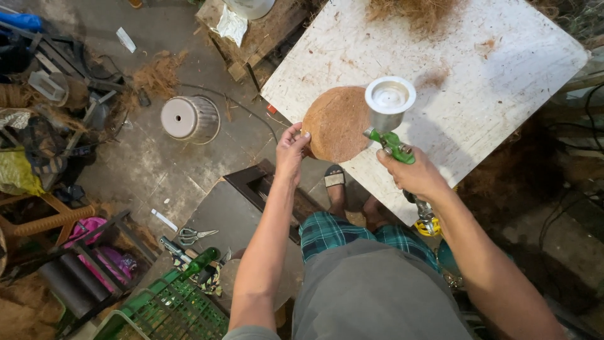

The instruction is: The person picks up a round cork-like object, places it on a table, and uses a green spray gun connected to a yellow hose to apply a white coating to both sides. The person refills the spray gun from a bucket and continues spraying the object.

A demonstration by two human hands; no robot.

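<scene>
My left hand [291,150] grips the near left edge of a round brown coir disc [337,123] that rests on the corner of a white, stained table [478,69]. My right hand [415,176] holds a green spray gun [393,143] with a shiny metal cup [390,97] on top, just right of the disc. A yellow hose fitting [429,225] hangs below that hand. My legs in plaid shorts and a sandalled foot show beneath the table edge.
Loose coir fibre [412,9] lies at the table's far edge. On the floor stand an upturned white pot [189,118], scissors [192,236], a green crate [170,308] and cluttered tools at left. A dark box [251,189] sits beside my left arm.
</scene>
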